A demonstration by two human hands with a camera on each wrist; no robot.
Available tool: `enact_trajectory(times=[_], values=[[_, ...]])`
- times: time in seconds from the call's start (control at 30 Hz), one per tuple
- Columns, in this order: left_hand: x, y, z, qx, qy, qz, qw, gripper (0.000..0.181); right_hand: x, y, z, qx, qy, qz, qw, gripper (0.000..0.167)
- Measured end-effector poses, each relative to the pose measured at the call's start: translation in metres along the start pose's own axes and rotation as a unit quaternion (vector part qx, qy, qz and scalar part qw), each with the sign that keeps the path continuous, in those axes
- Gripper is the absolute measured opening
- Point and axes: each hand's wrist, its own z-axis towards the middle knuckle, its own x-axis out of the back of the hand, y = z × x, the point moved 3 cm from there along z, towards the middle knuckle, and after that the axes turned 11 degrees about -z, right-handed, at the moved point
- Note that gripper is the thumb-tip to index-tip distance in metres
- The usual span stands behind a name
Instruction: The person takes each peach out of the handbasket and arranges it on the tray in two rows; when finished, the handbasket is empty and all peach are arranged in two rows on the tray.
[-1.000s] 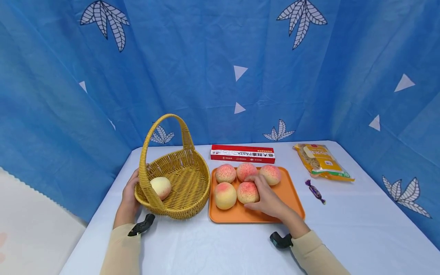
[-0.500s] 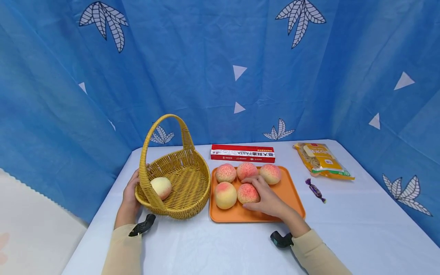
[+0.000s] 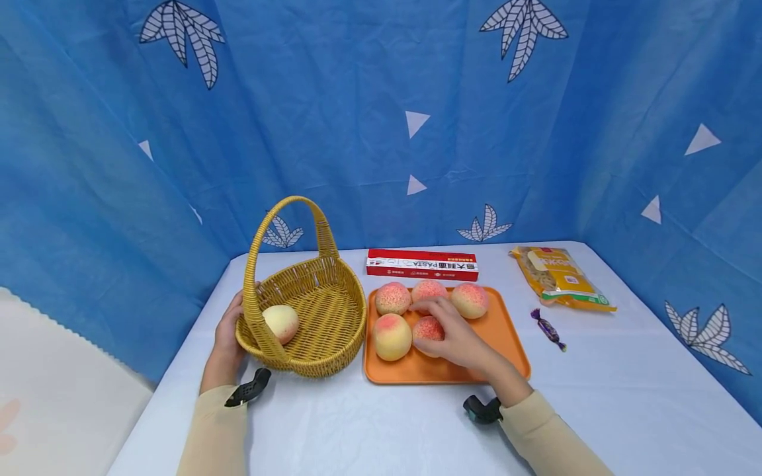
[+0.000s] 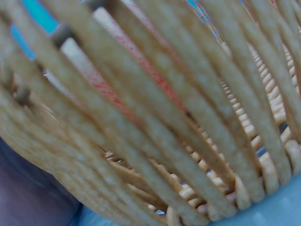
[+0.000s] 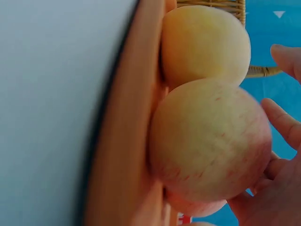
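Observation:
My left hand (image 3: 227, 334) holds the left side of a yellow woven basket (image 3: 327, 324) with a tall handle. One pale peach (image 3: 281, 324) lies inside it; the left wrist view shows mostly the basket's close weave (image 4: 155, 127). On an orange tray (image 3: 500, 344) sit several peaches. My right hand (image 3: 455, 334) is over the front middle peach (image 5: 209, 141), its fingers spread and loosely bent around the fruit's upper side. The right wrist view shows a fingertip at the peach's surface and another finger apart from it. Left of it sits a yellower peach (image 3: 393, 337).
Behind the tray lies a red pasta box (image 3: 423, 264). To the right are an orange food packet (image 3: 562, 277) and a purple wrapped candy (image 3: 548, 329). The white table (image 3: 357, 430) backs onto a blue curtain (image 3: 369, 132).
My right hand has shifted slightly up and left over the front middle peach, covering more of it. My left hand and the basket stay in place.

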Motion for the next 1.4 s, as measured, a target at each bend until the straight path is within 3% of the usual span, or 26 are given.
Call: enact_trajectory(times=[0.33,0.57,0.77,1.1,1.4], values=[[0.0,0.0,0.0,-0.005,0.001,-0.002,1.0,0.059,0.005,-0.025,0.016,0.072,0.016,-0.016,0.9971,0.05],[-0.001,-0.001,-0.001,0.004,0.006,0.005,1.0,0.061,0.004,-0.044,0.025,0.101,0.006,-0.019,0.9947,0.051],[0.0,0.001,-0.003,-0.007,0.001,0.006,1.0,0.06,-0.003,-0.063,0.034,0.11,-0.01,0.005,0.9939,0.048],[-0.002,0.0,-0.002,0.004,0.01,0.002,0.9999,0.06,-0.021,-0.085,0.043,0.12,-0.052,0.052,0.99,0.048],[-0.002,0.001,-0.003,0.0,0.005,0.0,1.0,0.059,-0.038,-0.103,0.056,0.126,-0.065,0.032,0.9893,0.043]])
